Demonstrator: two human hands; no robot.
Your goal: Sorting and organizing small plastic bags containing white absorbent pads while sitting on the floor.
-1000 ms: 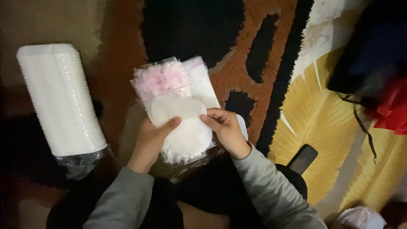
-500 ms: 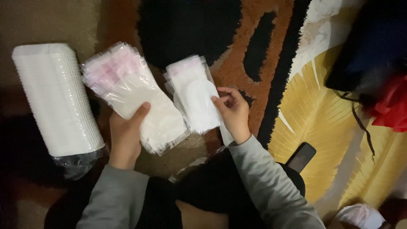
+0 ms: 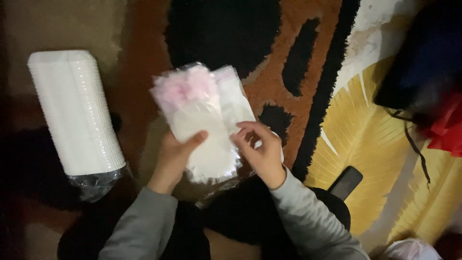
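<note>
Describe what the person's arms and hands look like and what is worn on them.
Both arms wear long grey sleeves of soft, plain fabric, reaching to the wrists. The left hand and right hand are bare: no gloves, and no rings, watch or markings can be made out in this dim light.

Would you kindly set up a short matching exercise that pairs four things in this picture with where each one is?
Things:
1. stack of clear bags
2. sleeve of white cups
3. dark phone
4. red cloth

Places:
A. far right edge, beside a dark bag
B. on the yellow part of the rug
C. lying on the floor at the left
D. held between left hand and right hand

Pairs: 1-D, 2-C, 3-B, 4-A
</note>
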